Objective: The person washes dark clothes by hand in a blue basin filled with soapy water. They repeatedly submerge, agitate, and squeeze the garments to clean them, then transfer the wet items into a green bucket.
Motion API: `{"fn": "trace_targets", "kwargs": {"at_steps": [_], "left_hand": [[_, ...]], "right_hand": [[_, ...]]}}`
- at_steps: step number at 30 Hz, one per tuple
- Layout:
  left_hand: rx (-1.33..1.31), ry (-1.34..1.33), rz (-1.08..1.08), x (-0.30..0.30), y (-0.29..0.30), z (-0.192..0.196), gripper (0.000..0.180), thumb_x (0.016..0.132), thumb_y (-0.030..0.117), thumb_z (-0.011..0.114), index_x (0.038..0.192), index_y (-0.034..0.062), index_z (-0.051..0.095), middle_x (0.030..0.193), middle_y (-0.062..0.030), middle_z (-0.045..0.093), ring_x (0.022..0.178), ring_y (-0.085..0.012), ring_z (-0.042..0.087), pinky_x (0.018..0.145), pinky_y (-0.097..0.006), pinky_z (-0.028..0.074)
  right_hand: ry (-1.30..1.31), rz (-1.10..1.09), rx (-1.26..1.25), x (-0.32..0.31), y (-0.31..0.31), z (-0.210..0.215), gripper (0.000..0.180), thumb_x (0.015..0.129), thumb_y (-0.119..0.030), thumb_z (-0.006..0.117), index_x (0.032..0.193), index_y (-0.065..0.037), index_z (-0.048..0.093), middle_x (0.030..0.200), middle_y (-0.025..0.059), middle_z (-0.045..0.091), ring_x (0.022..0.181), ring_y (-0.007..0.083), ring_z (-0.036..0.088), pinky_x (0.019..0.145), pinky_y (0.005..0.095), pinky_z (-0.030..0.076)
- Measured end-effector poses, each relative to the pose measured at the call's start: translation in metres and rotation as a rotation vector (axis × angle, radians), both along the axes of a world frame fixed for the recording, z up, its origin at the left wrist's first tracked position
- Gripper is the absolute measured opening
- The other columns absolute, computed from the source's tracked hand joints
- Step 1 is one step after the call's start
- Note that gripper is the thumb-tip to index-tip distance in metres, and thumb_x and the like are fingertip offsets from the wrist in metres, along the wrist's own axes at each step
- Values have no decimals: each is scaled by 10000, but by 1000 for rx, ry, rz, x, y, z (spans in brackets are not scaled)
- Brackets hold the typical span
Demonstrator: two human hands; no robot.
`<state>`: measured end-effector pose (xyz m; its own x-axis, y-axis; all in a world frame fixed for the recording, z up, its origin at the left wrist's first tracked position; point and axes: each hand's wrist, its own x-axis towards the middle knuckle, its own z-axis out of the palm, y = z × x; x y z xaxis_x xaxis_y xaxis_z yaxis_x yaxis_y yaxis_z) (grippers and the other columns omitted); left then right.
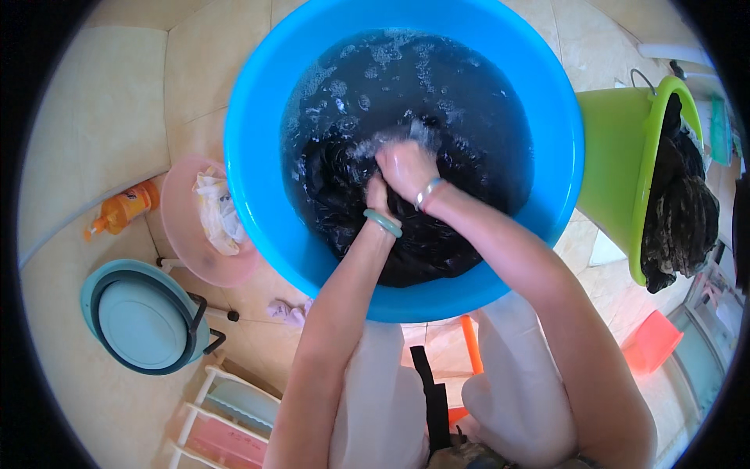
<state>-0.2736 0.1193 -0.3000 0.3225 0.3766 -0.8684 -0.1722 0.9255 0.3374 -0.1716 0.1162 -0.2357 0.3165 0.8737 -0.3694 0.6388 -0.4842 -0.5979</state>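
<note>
Lying mid-frame, dark cloth (426, 246) sits under R hand (408, 166) & L hand (376, 195), L nearer its ctr. Both part-hidden; can't tell if gripping.

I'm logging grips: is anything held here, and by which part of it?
Cannot be told: the left hand and right hand are at the dark cloth in the blue tub, but blur and overlap hide any grip.
</note>
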Motion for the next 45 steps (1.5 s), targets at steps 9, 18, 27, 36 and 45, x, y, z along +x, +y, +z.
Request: {"fn": "trace_targets", "kwargs": {"at_steps": [9,18,27,36,45], "left_hand": [[38,-215,-31,3,7,28,364,1004,406,371,1110,124,575,1127,-75,600,1048,-248,566,950,-390,464],[14,91,89,19,2,20,501,991,434,427,1288,50,548,1281,-62,573,1178,-216,531,1005,-358,425],[-24,-561,-9,-5,2,-8,452,1020,385,316,1310,105,518,1258,-71,582,1133,-226,541,1037,-361,400],[133,198,95,-26,17,-60,486,994,377,372,1306,43,538,1295,-66,579,1178,-235,539,1032,-366,405],[-106,-638,20,-8,3,-5,458,1008,385,335,1291,81,526,1287,-120,556,1205,-230,508,1056,-376,388]], "right_hand": [[-85,110,365,-31,-54,45,258,923,-238,571,727,-71,555,789,129,541,560,341,599,495,431,509],[-97,72,73,16,24,-35,236,923,-173,474,1003,-30,643,994,214,653,864,395,644,761,496,516],[-11,115,337,-31,-52,46,201,906,-205,597,769,-68,545,786,133,524,583,356,587,522,457,507],[-156,219,80,1,47,-17,172,866,-192,599,853,-35,668,927,185,681,756,368,680,659,467,555],[-10,194,339,-36,-64,57,236,933,-245,565,788,-60,588,779,109,542,568,301,612,487,414,515]]}}
